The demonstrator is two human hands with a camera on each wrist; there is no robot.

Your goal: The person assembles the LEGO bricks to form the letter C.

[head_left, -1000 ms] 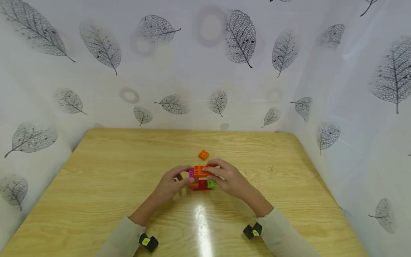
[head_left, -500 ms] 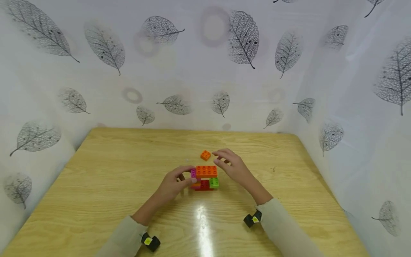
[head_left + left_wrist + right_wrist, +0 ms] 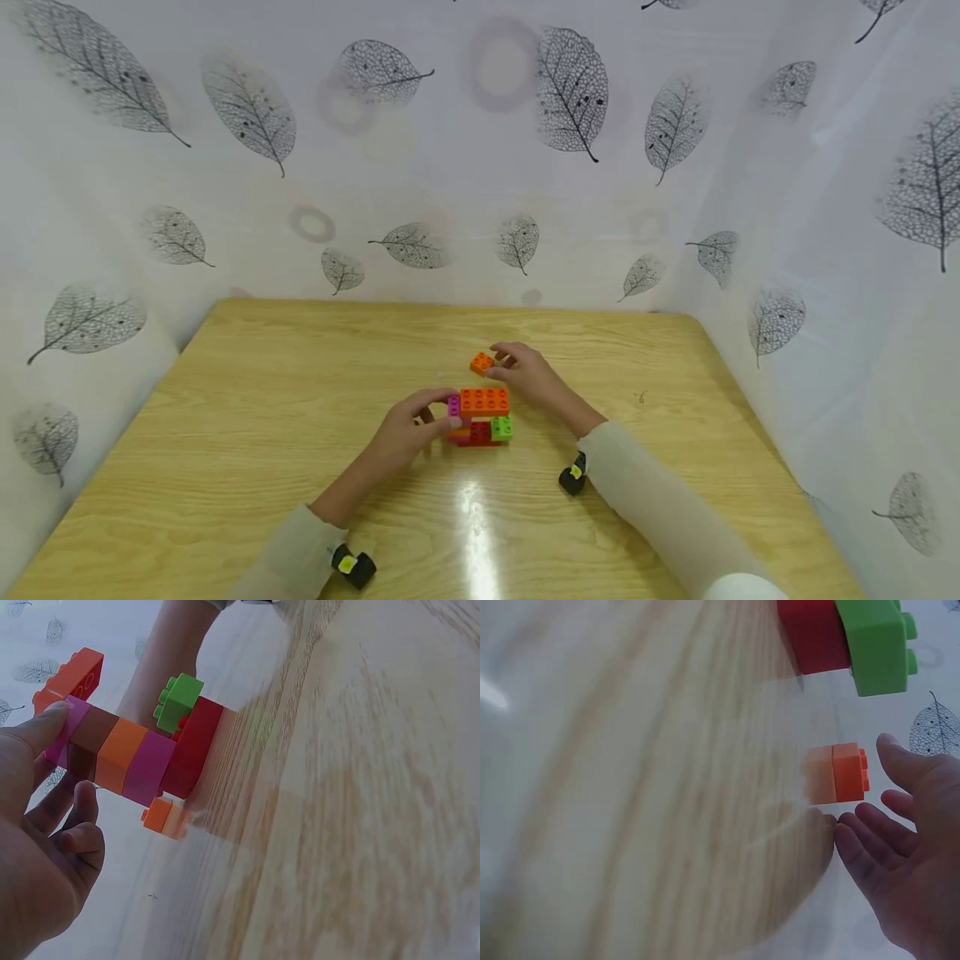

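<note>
My left hand point(image 3: 399, 429) pinches the upper magenta brick point(image 3: 453, 406) of a toy-brick build. In the left wrist view, that column runs down through a brown brick point(image 3: 91, 741), an orange brick point(image 3: 120, 757) and a lower magenta brick point(image 3: 148, 769) to a red brick point(image 3: 196, 746) on the table. A long orange brick point(image 3: 484, 402) juts sideways from the top. On the red brick's other end sits a green brick point(image 3: 502, 428). Behind the build lies a loose small orange brick point(image 3: 482, 363); my right hand point(image 3: 531, 375) is beside it, thumb and fingers spread apart, without gripping it.
The wooden table point(image 3: 300, 358) carries the bricks. A curtain point(image 3: 450, 167) printed with leaves stands behind the table and along its sides.
My right hand has let go of the long orange brick and moved back to the loose small orange brick. The left hand keeps its hold on the build.
</note>
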